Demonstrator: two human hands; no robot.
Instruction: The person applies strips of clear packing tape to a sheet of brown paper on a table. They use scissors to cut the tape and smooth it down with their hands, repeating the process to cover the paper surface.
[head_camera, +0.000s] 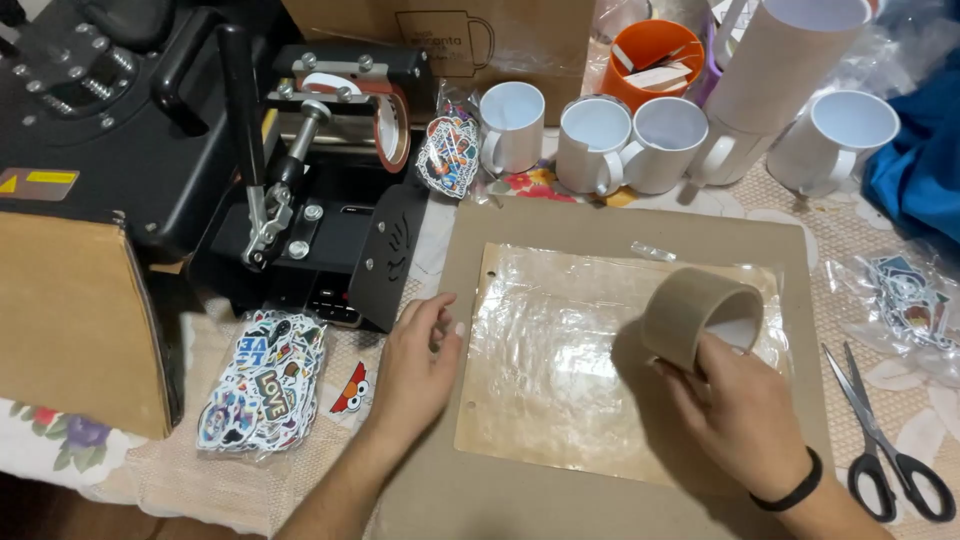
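- The right hand (735, 405) grips a wide roll of brown packing tape (700, 315), fingers curled around its lower rim, holding it just above a clear glossy plastic sheet (560, 350).
- The left hand (415, 360) holds nothing; its fingers are loosely spread, fingertips pressing the sheet's left edge onto a flat brown cardboard board (620, 225) on the tabletop.
- The step in hand looks like getting the tape ready over the steadied sheet.
- As a judgement, the next move calls for finding the tape's loose end, which is not visible here, while the left hand keeps the sheet flat.
- The roll is tilted: its open core faces right and toward the wearer, its axis running up-left to down-right.
- The sheet's long axis runs left to right.
- Black-handled scissors (880, 440) lie right of the board.
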